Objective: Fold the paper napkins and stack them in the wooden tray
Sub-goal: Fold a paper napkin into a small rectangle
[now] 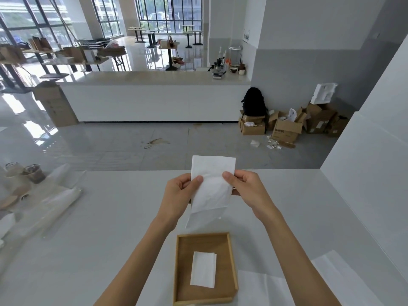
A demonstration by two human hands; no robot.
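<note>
"What's nearest?"
"The wooden tray point(180, 268) on my counter point(110, 228), with one folded napkin point(203, 269) lying inside."
"And the hands?"
"Just beyond, raised. My left hand point(178, 195) and right hand point(247, 191) each pinch a side of a second napkin point(212, 188), held upright."

White table point(110, 228), wooden tray point(187, 246) near edge, loose napkins point(276, 288) right, cups point(33, 173) left

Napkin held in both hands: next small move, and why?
Probably fold it in half. The left hand and right hand pinch the napkin by its sides in the air; it hangs longer than the folded napkin lying in the wooden tray, so it likely isn't ready to stack.
</note>
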